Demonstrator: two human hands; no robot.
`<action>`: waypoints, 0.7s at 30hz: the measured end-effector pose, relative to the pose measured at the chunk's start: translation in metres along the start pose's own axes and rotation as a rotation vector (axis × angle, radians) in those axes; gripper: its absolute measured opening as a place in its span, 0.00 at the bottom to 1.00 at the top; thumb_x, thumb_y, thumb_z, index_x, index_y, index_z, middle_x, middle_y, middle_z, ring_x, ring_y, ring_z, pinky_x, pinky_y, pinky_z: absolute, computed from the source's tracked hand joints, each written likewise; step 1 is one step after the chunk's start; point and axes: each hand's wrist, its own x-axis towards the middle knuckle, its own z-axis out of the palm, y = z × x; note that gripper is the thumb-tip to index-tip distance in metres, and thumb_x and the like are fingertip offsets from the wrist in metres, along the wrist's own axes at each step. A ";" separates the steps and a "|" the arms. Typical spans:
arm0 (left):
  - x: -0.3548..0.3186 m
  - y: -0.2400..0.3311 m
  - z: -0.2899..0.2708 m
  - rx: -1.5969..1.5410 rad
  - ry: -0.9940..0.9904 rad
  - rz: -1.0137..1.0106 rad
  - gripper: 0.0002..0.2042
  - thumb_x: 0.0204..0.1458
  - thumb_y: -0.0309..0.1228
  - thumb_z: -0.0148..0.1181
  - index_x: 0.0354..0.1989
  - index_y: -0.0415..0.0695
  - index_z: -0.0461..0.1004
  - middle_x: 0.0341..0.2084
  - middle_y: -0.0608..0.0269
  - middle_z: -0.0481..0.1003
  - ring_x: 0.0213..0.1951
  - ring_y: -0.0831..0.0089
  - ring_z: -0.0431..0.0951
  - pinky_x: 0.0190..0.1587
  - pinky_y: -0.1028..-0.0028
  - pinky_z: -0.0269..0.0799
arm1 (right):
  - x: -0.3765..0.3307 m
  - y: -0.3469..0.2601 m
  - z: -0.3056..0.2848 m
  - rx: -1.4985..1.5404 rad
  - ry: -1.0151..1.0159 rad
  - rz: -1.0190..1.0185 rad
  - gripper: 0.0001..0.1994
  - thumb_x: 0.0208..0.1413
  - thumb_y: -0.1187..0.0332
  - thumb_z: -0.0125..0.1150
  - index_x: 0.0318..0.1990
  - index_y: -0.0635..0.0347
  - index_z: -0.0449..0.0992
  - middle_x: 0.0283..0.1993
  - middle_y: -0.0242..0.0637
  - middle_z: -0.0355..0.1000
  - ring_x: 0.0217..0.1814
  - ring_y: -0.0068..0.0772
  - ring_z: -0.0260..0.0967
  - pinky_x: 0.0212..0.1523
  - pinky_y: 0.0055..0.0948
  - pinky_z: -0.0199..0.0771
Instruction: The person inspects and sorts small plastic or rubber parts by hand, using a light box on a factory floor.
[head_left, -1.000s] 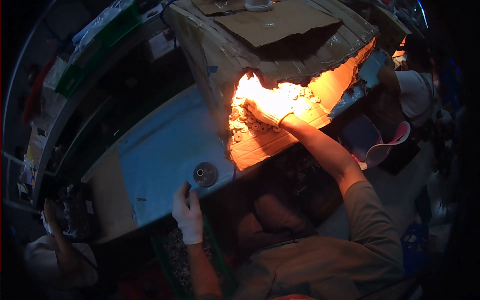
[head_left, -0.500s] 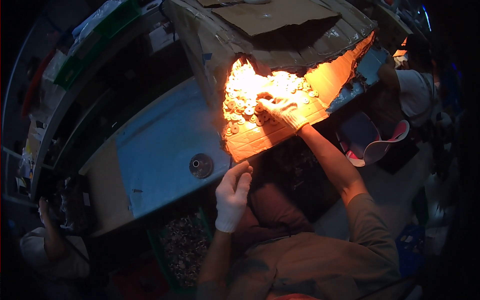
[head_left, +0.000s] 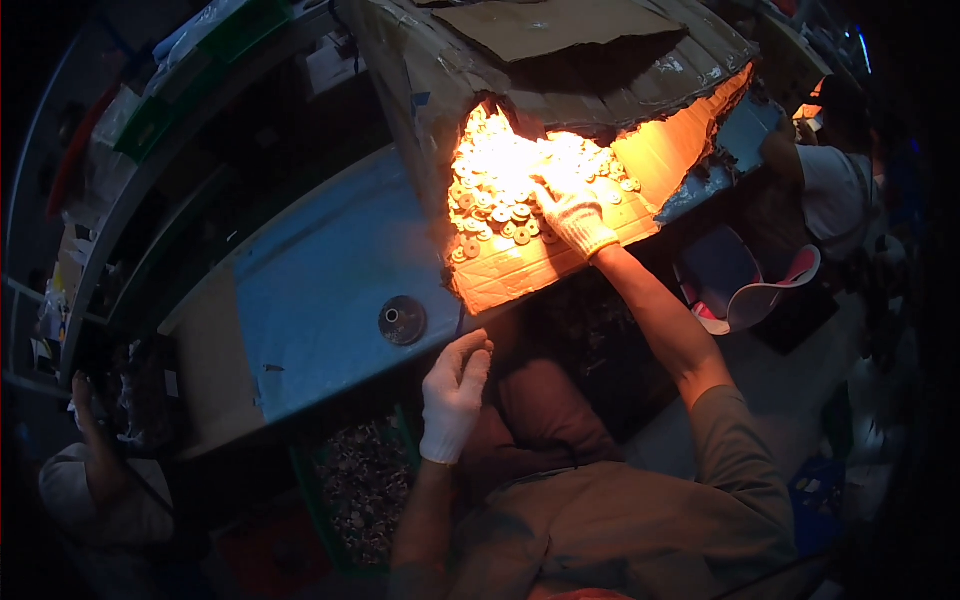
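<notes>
A brightly lit heap of small round parts with center holes (head_left: 500, 212) lies on cardboard inside an open-fronted carton (head_left: 590, 95). My right hand (head_left: 572, 212), in a whitish knit glove, reaches into the heap from the front. Its fingertips merge with the glare, so whether they grip a part is hidden. Below the carton's front edge, my left hand (head_left: 452, 400) hovers near my lap, also gloved. Its fingers are loosely bent with the thumb apart, and no object shows in them.
A dark round piece with a raised central ring (head_left: 402, 321) rests on the blue tabletop (head_left: 310, 290). Below the table's edge stands a green crate (head_left: 318, 505) full of small metal-looking parts. A pink-and-white chair (head_left: 750, 290) is at right. Other people sit at far left and right.
My right hand has shifted slightly within the heap, its fingers now deeper in the glare. My left hand has moved a little left and down.
</notes>
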 end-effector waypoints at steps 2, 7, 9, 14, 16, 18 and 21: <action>-0.003 -0.001 0.002 0.023 -0.023 -0.023 0.15 0.66 0.28 0.58 0.57 0.34 0.76 0.46 0.54 0.81 0.48 0.74 0.80 0.53 0.75 0.75 | -0.006 0.018 0.014 -0.366 -0.124 -0.238 0.15 0.66 0.58 0.57 0.51 0.55 0.81 0.46 0.47 0.79 0.48 0.51 0.77 0.45 0.45 0.78; -0.009 -0.012 -0.011 0.010 0.005 -0.071 0.15 0.66 0.28 0.58 0.58 0.34 0.76 0.48 0.55 0.81 0.49 0.75 0.80 0.53 0.76 0.75 | 0.015 -0.007 0.008 -0.100 -0.487 0.008 0.19 0.68 0.58 0.54 0.61 0.54 0.76 0.46 0.45 0.79 0.41 0.50 0.78 0.38 0.45 0.79; -0.005 -0.005 -0.011 -0.009 0.013 -0.077 0.15 0.66 0.28 0.58 0.58 0.34 0.76 0.48 0.55 0.81 0.48 0.75 0.80 0.52 0.76 0.75 | -0.004 0.016 0.013 -0.513 -0.303 -0.318 0.15 0.68 0.65 0.54 0.58 0.53 0.78 0.47 0.40 0.80 0.38 0.43 0.79 0.42 0.38 0.80; 0.001 -0.009 -0.048 0.007 0.204 -0.044 0.14 0.66 0.28 0.58 0.57 0.37 0.76 0.46 0.59 0.81 0.47 0.75 0.80 0.50 0.76 0.75 | -0.017 -0.065 -0.051 0.509 -0.509 0.307 0.15 0.67 0.62 0.59 0.58 0.55 0.78 0.40 0.41 0.82 0.38 0.39 0.81 0.37 0.34 0.80; 0.011 -0.012 -0.063 0.183 0.356 -0.003 0.17 0.64 0.29 0.59 0.59 0.37 0.74 0.47 0.54 0.81 0.47 0.70 0.81 0.51 0.72 0.76 | -0.047 -0.119 -0.055 0.702 -0.636 0.219 0.13 0.66 0.63 0.62 0.54 0.57 0.80 0.38 0.42 0.81 0.38 0.35 0.80 0.41 0.31 0.80; 0.029 -0.017 -0.075 0.295 0.414 0.015 0.19 0.63 0.29 0.59 0.60 0.37 0.73 0.48 0.52 0.80 0.48 0.67 0.81 0.52 0.70 0.76 | -0.052 -0.178 -0.042 0.604 -0.648 0.128 0.12 0.64 0.66 0.65 0.52 0.59 0.80 0.38 0.42 0.81 0.39 0.31 0.81 0.42 0.30 0.79; 0.054 -0.023 -0.088 0.469 0.417 0.027 0.20 0.62 0.28 0.57 0.63 0.37 0.71 0.51 0.47 0.79 0.51 0.61 0.81 0.55 0.66 0.76 | -0.053 -0.228 0.007 0.674 -0.422 0.214 0.13 0.64 0.65 0.64 0.52 0.58 0.80 0.42 0.46 0.82 0.43 0.40 0.83 0.44 0.35 0.81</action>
